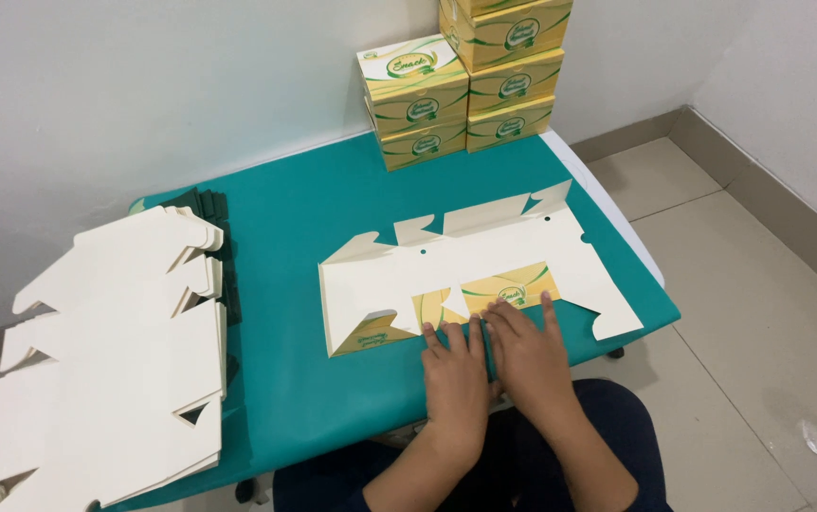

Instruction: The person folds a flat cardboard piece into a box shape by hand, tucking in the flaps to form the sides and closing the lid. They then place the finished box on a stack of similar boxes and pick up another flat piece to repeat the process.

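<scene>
Far left: stack of flat carton blanks (105,370), cream side up, die-cut flaps and notches showing, overhanging the left end of the worktop (295,190). Stack fans out a bit, edges not flush. A few dark green sheets (202,204) poke out behind its top corner, near the wall.

Worktop covered in teal cloth, white edge showing on the right side.

Centre: one carton blank (465,261) lies flat on the teal cover, cream inside face up, well apart from the stack. Near long flap is folded over so its printed yellow-and-green side shows along the front edge. Small flaps stick up along the far edge, two small round holes in the panel.

Left hand (454,379) palm down on the front edge of the blank, fingers (448,337) straight and close together, pressing the folded printed flap flat. Not pinching anything.

Right hand (527,356) just beside it, touching the left hand, also palm down on the folded flap. Its fingers (546,308) are slightly spread, tips on the printed strip, pressing. Nothing pinched.

Both forearms come in from the bottom edge; dark trousers below, person seated at the worktop's near side.

Back, right of centre: finished boxes (470,76), yellow and green, stacked in two columns against the white wall, the right column taller and cut off by the frame top.

Far right: beige tiled floor (769,313).
</scene>
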